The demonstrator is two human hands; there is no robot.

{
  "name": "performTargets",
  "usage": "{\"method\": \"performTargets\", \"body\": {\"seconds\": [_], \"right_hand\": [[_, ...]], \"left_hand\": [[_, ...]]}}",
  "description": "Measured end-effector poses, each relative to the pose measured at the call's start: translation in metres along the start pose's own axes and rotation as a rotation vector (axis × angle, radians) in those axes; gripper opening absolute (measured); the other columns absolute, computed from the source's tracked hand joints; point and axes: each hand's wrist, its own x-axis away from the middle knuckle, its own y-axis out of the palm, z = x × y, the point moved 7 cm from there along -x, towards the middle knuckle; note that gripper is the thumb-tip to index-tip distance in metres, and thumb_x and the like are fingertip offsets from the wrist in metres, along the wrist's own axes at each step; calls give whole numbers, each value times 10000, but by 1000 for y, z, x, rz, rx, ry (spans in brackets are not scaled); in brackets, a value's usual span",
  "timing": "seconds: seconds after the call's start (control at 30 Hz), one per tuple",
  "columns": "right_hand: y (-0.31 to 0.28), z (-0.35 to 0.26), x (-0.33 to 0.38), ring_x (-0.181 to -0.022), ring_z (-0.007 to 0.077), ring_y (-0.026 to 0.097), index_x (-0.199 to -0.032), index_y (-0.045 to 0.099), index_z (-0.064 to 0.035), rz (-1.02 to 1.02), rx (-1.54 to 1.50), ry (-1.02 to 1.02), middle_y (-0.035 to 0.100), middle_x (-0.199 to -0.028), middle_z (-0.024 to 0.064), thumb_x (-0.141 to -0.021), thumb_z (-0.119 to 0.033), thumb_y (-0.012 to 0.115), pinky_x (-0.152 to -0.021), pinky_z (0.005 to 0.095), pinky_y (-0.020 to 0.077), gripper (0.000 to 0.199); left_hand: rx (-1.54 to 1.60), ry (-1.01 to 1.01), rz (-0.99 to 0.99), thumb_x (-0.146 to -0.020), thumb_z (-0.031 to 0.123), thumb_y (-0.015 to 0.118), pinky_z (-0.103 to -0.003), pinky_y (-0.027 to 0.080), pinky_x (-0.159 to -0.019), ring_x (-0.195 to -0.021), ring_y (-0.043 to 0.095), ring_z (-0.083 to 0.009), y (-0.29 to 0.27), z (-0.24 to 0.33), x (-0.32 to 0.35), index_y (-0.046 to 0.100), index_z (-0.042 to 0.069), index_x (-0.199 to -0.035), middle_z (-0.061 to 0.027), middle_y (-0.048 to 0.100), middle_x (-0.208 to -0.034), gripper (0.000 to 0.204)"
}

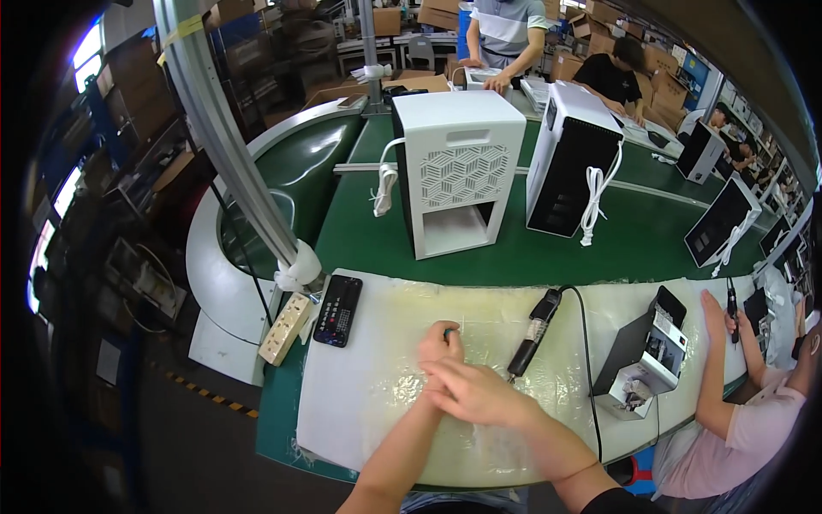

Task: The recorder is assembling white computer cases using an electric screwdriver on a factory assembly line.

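Over the worktop's middle, my left hand [441, 343] is curled closed; a small dark bluish spot shows at its fingers, too small to make out. My right hand [475, 392] lies across my left wrist, its fingers stretched over it and touching it. To the right of both hands rests a black electric screwdriver [534, 332] with a cord, its tip toward me. A black phone [338, 310] lies to the left on the white, film-covered mat [342, 403].
Beyond the mat, a white appliance housing [467, 171] and a black-and-white one [574, 163] stand on the green conveyor [368, 240]. A power strip [285, 329] sits beside a metal post [227, 128]. A small open unit [642, 360] lies right, near a co-worker's arm [715, 368].
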Motion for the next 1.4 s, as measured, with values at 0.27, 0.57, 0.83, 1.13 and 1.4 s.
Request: {"method": "performTargets", "body": {"seconds": [0.27,0.57,0.83,1.13,1.4], "right_hand": [[188,-103,-32,-733,297,680,-999,662,-10,-315,189,-585,647,-886,119,-791,-127,603,-639,418,566,245],[266,-193,5,-923,327,660,-863,688,-12,-1115,-58,-834,693,-983,210,-878,-395,619,-749,456,519,389],[330,-164,-7,-892,301,664,-967,702,26,-1526,500,-423,696,-965,206,-836,-271,651,-748,384,524,329],[148,-198,-36,-946,254,647,-1223,564,-1,-802,-1124,-412,666,-1106,148,-920,-285,624,-806,385,517,419],[122,10,-59,-708,98,613,-1071,618,-19,247,-1030,232,677,-820,61,-969,-153,574,-644,263,503,175]], "left_hand": [[-53,45,-34,-805,28,575,-420,498,-633,-701,638,-355,4,15,-4,681,58,-870,-169,661,-790,128],[-40,67,-18,-784,1,569,-426,499,-631,-698,638,-354,4,12,-3,672,38,-846,-172,663,-804,126],[-36,19,-40,-789,-1,566,-420,496,-624,-677,635,-349,6,11,-3,676,49,-847,-168,661,-778,134],[38,-42,-1,-793,9,572,-390,474,-583,-610,614,-303,3,-3,-3,683,38,-838,-167,637,-694,124],[39,-99,-40,-813,-7,508,-318,477,-588,-608,618,-207,0,8,-4,662,-18,-871,-166,689,-739,164]]}}
